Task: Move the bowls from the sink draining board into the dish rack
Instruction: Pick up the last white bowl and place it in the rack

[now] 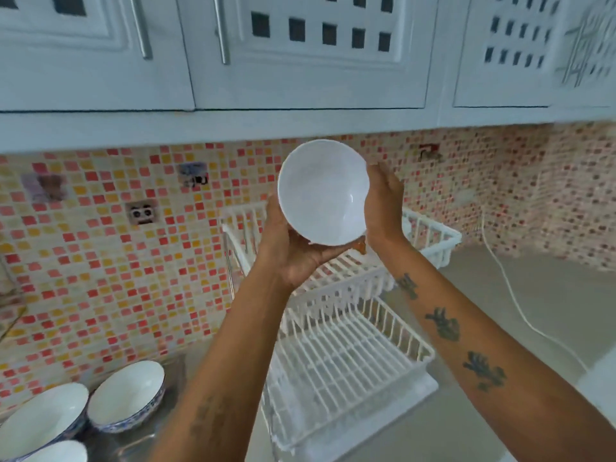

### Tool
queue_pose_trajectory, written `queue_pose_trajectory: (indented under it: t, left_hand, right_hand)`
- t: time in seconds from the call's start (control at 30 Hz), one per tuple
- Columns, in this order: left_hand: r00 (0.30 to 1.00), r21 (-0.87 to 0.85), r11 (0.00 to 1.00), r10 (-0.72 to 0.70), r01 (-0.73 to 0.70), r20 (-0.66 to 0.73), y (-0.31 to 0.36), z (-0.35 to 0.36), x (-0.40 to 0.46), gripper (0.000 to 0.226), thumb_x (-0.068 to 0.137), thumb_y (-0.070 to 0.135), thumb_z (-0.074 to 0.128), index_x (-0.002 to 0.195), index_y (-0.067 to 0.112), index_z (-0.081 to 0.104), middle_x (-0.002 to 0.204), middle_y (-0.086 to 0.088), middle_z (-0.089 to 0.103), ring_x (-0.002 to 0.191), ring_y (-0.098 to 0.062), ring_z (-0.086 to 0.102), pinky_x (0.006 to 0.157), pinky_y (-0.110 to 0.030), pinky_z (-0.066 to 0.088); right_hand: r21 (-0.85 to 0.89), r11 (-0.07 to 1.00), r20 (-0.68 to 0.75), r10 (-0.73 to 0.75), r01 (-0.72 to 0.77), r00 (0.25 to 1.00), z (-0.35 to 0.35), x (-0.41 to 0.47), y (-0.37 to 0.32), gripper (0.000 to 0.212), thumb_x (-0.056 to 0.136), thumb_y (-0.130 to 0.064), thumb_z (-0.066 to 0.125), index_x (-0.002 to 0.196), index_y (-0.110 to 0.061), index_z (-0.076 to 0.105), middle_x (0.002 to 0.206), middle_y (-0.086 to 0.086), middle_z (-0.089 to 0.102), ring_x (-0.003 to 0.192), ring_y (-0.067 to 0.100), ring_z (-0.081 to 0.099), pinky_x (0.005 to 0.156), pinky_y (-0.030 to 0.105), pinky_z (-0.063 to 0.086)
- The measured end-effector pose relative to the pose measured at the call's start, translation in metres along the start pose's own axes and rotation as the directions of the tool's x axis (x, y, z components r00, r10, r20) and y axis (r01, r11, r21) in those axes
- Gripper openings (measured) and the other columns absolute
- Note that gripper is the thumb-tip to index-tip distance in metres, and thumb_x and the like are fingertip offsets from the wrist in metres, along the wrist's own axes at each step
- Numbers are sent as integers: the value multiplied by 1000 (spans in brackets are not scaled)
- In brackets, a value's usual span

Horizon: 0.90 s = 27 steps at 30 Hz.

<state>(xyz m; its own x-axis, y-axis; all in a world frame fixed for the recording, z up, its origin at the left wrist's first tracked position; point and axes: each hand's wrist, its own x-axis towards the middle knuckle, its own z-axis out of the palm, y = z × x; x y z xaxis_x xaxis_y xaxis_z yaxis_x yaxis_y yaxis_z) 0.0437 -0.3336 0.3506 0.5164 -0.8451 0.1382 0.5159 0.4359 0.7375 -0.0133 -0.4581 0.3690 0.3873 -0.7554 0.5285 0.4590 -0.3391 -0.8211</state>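
I hold a plain white bowl point(322, 191) up in both hands, tilted so its inside faces me, above the upper tier of the white two-tier dish rack point(346, 355). My left hand point(290, 248) cups it from below and from the left. My right hand point(383, 205) presses flat against its right side. Three white bowls with blue patterned outsides stand on the steel draining board point(146, 438) at the lower left: one point(126, 395) nearest the rack, a second point(41, 418) left of it, a third point(56, 453) cut off by the frame's bottom edge.
White wall cupboards point(300, 51) hang close overhead. The mosaic tile wall point(100, 261) carries a socket point(144, 213). A white cable point(520, 305) runs across the grey counter point(550, 295) right of the rack. Both rack tiers hold no dishes.
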Motion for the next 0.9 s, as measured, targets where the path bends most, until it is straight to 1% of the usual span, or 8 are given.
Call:
queue_pose_trajectory:
  t: [0.1,0.17,0.33,0.4,0.5,0.57,0.7,0.9]
  left_hand:
    - [980,257,965,108,-62,-168,-14,19,36,55,92,64,40,126,24,55,124,-15,57,106,-38,60,76,-57,58]
    - [947,526,844,249,-109,-204,-23,28,63,70,82,73,46,128,20,53,119,-14,60,104,-33,64,71,-49,61]
    - [878,891,381,477,-245,37,-38,40,110,62,80,52,70,118,12,41,109,-2,52,88,-15,59,66,-26,54]
    - [875,959,123,452,-254,173,-46,38,123,69,71,48,79,117,14,41,116,-5,48,99,-21,53,78,-34,53]
    - [878,946,-204,363,-252,313,-65,31,139,77,64,48,84,118,8,45,123,-9,46,107,-26,45,85,-33,43]
    - [868,932,-251,363,-261,340,-74,31,146,78,64,48,84,117,6,45,124,-10,46,103,-23,42,81,-28,35]
    - [867,929,-284,369,-238,335,-82,32,156,74,67,43,84,117,3,46,120,-12,47,96,-19,37,81,-25,29]
    - [897,965,-216,380,-151,225,-90,19,162,73,68,38,84,118,1,45,122,-14,46,95,-20,39,81,-27,33]
  right_hand:
    - [-136,982,56,140,-132,989,-34,27,8,40,96,-42,33,95,-9,56,98,3,58,90,19,52,76,36,41]
    - [-139,962,75,247,-236,966,-50,41,12,52,99,-52,24,118,-17,58,116,6,58,104,20,52,86,37,39]
    - [-9,934,69,358,-358,931,-82,73,24,63,97,-61,20,129,-19,55,106,-1,59,98,13,54,92,34,41]
    - [-35,933,15,359,-358,933,-89,83,30,49,98,-55,29,120,-18,53,94,-4,58,84,11,56,75,29,45]
    - [-164,932,-16,324,-322,946,-94,95,41,37,97,-42,41,112,-11,54,92,0,55,83,17,56,77,32,46]
    - [-263,924,14,292,-278,956,-92,97,50,30,94,-39,47,98,-10,56,87,1,55,80,20,55,72,31,42]
    - [-356,903,63,280,-240,958,-92,95,71,43,83,-43,62,117,-16,62,115,3,63,101,23,64,79,40,55]
    - [-409,887,139,293,-215,946,-93,98,87,48,85,-35,65,128,-14,59,134,4,56,116,23,59,91,39,54]
